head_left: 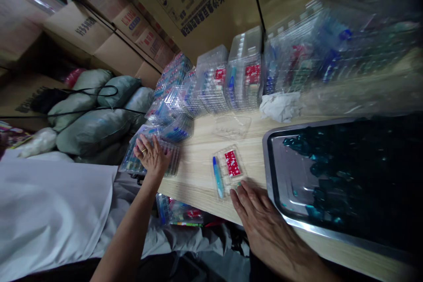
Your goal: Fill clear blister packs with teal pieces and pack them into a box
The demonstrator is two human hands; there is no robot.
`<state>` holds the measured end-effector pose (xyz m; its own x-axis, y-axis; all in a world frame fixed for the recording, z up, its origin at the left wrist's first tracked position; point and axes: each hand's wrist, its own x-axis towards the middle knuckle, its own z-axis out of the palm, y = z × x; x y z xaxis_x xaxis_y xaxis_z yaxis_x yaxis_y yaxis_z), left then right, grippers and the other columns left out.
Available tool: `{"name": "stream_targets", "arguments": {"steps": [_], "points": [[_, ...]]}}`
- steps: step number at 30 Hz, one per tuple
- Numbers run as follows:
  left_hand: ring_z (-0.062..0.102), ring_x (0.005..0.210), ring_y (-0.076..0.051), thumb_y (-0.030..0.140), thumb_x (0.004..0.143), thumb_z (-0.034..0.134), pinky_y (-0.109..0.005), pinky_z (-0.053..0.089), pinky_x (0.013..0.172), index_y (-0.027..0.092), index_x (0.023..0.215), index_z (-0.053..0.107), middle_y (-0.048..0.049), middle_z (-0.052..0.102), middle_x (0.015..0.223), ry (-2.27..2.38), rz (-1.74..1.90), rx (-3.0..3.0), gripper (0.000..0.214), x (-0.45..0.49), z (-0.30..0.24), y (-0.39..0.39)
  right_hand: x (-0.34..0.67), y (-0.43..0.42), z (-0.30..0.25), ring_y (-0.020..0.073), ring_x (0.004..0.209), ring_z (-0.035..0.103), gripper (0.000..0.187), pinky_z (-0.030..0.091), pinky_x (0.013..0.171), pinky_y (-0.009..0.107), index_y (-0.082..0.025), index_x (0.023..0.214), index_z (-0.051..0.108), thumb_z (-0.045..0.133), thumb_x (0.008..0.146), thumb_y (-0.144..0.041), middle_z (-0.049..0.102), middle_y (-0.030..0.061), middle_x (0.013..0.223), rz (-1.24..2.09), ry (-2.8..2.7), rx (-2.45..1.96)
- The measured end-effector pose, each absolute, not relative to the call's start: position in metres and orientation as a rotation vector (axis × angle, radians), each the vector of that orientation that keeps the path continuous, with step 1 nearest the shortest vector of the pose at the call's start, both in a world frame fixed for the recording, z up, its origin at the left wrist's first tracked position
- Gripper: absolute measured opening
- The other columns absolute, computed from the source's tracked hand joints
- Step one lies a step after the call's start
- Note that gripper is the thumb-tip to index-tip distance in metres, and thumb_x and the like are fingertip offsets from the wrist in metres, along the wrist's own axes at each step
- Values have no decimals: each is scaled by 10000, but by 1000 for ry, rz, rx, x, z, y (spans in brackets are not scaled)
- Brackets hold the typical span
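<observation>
My left hand, with a ring on one finger, lies curled over a clear plastic blister pack at the table's edge and appears to grip it. More packs are piled behind it. My right hand rests open on the light wood table, holding nothing. Its fingertips are close to a clear pack lying open, which has a blue pen-shaped item and a red card inside. An empty clear lid lies beyond that pack.
Stacks of filled clear packs line the far table edge, beside a crumpled white cloth. A metal tray with dark contents fills the right. Grey sacks and cardboard boxes stand beyond the table.
</observation>
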<state>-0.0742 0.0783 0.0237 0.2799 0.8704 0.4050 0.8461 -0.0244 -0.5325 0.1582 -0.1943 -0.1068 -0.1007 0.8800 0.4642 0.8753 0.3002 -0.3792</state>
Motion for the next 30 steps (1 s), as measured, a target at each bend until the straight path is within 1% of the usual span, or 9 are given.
{"name": "stream_targets", "arguments": {"steps": [6, 11, 14, 17, 19, 21, 22, 26, 30], "points": [[9, 1531, -416, 402, 812, 666, -588, 48, 1214, 71, 1533, 332, -266, 41, 1654, -1559, 28, -1893, 861, -73, 23, 79, 158, -192, -107, 364, 1445, 336, 596, 411, 1099, 526, -53, 1403, 540, 479, 817, -143, 528, 198, 1452, 6, -1913, -1533], [19, 1529, -424, 395, 803, 665, -614, 63, 1205, 81, 1530, 339, -258, 39, 1658, -1545, 15, -1895, 857, -74, 22, 79, 163, -195, -106, 359, 1456, 308, 588, 348, 1142, 529, -73, 1413, 529, 476, 832, -149, 515, 186, 1464, 52, -1897, -1545], [18, 1534, -411, 398, 800, 671, -597, 65, 1213, 95, 1537, 330, -250, 41, 1660, -1522, 33, -1894, 867, -74, 23, 79, 156, -195, -86, 364, 1443, 312, 546, 307, 1156, 544, -97, 1406, 531, 477, 870, -186, 538, 182, 1433, 133, -1812, -1505], [-7, 1537, -405, 381, 799, 677, -599, 50, 1216, 108, 1549, 312, -235, 8, 1666, -1504, 44, -1936, 878, -74, 25, 79, 128, -177, -47, 316, 1413, 352, 561, 315, 1163, 468, -114, 1431, 485, 488, 879, -217, 514, 146, 1457, 359, -1768, -1278], [-20, 1536, -409, 361, 804, 669, -604, 41, 1216, 90, 1546, 315, -242, -6, 1664, -1472, 43, -1973, 865, -76, 24, 80, 99, -150, -23, 304, 1338, 438, 608, 371, 1126, 441, -92, 1443, 444, 514, 855, -230, 489, 164, 1464, 693, -1726, -1223], [-27, 1534, -414, 327, 804, 659, -609, 30, 1215, 60, 1538, 321, -257, 3, 1660, -1428, 56, -2010, 851, -77, 22, 81, 69, -114, -10, 285, 1169, 558, 572, 461, 1018, 404, -100, 1331, 524, 569, 769, -198, 576, 158, 1324, 1104, -1620, -1268], [-30, 1534, -415, 307, 803, 652, -614, 23, 1213, 54, 1538, 322, -257, 11, 1659, -1409, 66, -2030, 844, -77, 20, 82, 54, -95, -9, 286, 1145, 569, 559, 471, 997, 394, -89, 1294, 541, 581, 746, -189, 586, 165, 1291, 1250, -1551, -1300], [-13, 1536, -413, 277, 810, 624, -633, 41, 1206, 76, 1528, 354, -235, 59, 1664, -1383, 93, -2088, 793, -71, 22, 77, 11, -33, -28, 284, 1249, 525, 596, 421, 1065, 402, -90, 1358, 490, 525, 764, -120, 548, 181, 1361, 1349, -1294, -1396], [175, 1499, -433, 438, 840, 629, -644, 169, 1173, 138, 1463, 464, -224, 224, 1628, -1391, -135, -1936, 710, -73, 65, 77, -13, 2, -47, 283, 1383, 438, 669, 345, 1161, 379, -78, 1438, 441, 535, 777, -119, 477, 185, 1479, 1350, -1243, -1346]]}}
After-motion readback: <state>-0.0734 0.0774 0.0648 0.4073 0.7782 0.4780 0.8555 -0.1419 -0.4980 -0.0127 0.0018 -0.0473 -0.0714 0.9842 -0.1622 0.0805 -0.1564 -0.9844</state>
